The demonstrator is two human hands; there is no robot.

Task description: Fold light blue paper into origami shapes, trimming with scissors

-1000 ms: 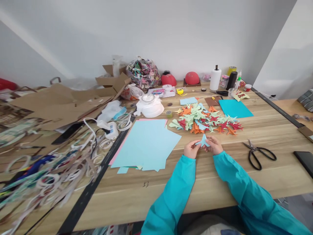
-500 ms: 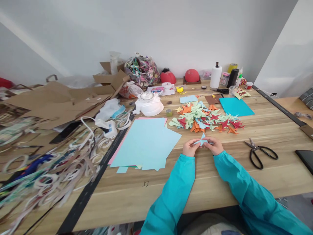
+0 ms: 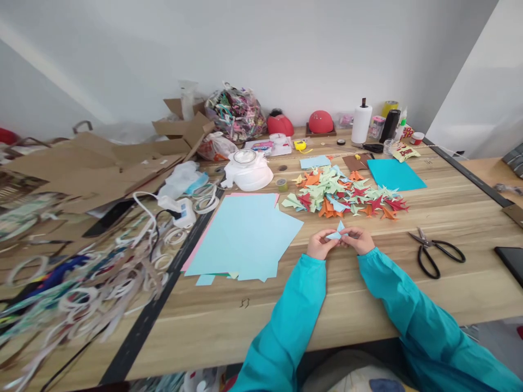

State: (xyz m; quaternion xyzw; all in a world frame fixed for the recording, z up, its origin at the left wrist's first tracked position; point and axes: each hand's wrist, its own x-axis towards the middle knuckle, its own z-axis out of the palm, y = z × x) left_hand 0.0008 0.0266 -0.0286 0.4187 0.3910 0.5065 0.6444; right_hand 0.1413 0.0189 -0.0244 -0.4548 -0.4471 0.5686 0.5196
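Note:
My left hand (image 3: 320, 245) and my right hand (image 3: 358, 240) meet just above the wooden table (image 3: 408, 294), both pinching a small light-blue folded paper figure (image 3: 336, 232). Its points stick up between my fingertips. Both arms wear teal sleeves. Just beyond my hands lies a heap of folded paper figures (image 3: 345, 196) in green, red, orange and blue. To the left of my hands sits a stack of light-blue paper sheets (image 3: 245, 237) over a pink one.
Black scissors (image 3: 437, 251) lie to the right, with a dark phone (image 3: 510, 261) at the table's right edge. A teal sheet (image 3: 394, 174), paper-towel roll (image 3: 362, 124), white kettle (image 3: 247, 171) and cardboard (image 3: 102, 169) stand behind. Tape rolls and strips (image 3: 81, 283) clutter the left side.
My hands have kept working the blue figure, which now looks more folded and smaller between my fingers. The camera has tilted slightly; nothing else on the table moved.

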